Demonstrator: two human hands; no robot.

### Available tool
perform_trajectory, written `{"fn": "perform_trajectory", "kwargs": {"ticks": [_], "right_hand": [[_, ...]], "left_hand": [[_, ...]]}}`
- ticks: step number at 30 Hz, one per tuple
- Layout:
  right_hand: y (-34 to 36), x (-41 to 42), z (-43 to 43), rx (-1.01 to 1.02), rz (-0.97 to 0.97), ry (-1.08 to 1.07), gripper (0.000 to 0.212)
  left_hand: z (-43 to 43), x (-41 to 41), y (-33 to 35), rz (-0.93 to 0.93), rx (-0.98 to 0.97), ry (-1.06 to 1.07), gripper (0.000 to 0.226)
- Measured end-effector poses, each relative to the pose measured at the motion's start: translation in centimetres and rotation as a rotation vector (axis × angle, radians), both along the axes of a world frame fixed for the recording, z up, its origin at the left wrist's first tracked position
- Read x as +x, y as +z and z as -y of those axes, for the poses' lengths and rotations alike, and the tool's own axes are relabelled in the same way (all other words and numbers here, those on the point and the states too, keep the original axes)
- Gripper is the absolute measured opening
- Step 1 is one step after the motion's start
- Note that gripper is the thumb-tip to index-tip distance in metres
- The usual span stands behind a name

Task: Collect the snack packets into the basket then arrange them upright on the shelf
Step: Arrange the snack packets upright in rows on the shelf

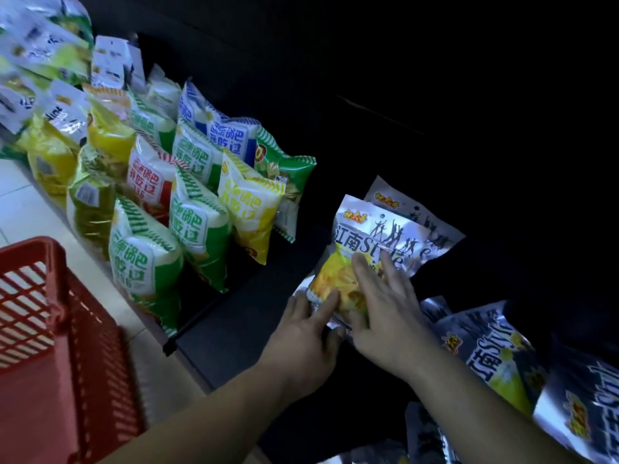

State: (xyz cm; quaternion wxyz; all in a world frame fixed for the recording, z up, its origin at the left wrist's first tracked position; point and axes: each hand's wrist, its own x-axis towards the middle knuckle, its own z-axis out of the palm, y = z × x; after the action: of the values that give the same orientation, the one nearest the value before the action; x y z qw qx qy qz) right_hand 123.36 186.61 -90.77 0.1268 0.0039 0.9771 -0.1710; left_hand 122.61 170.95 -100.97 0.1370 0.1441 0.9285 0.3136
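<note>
Silver snack packet [365, 239] leaning near the shelf's [241, 316] front edge. Left hand [301, 336] pinches its bottom seam; right hand [385, 316] lies flat on its face, fingers spread. Likely light, puffy, slippery, contents brittle: grip the seams.

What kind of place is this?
Probably a small shop: rows of snack packets stand on a dark shelf, a red basket sits beside it, and the left hand holds a silver packet.
</note>
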Motion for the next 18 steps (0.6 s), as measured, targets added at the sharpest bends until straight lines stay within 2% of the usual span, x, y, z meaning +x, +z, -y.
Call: {"fn": "perform_trajectory", "kwargs": {"ticks": [3, 9, 14, 18], "right_hand": [[-0.3, 0.9, -0.3, 0.006, -0.063, 0.002, 0.079], [-2.2, 1.4, -2.1, -0.183, -0.197, -0.031, 0.069], [-2.5, 1.8, -2.1, -0.098, -0.203, -0.013, 0.072], [-2.4, 2.4, -2.4, 0.007, -0.185, 0.021, 0.071]], "left_hand": [[0.5, -0.8, 0.5, 0.02, 0.028, -0.006, 0.063], [1.3, -0.4, 2.0, 0.07, 0.203, 0.041, 0.065], [1.5, -0.1, 1.7, 0.09, 0.178, 0.036, 0.075], [0.7, 0.3, 1.4, 0.057, 0.059, 0.024, 0.077]]}}
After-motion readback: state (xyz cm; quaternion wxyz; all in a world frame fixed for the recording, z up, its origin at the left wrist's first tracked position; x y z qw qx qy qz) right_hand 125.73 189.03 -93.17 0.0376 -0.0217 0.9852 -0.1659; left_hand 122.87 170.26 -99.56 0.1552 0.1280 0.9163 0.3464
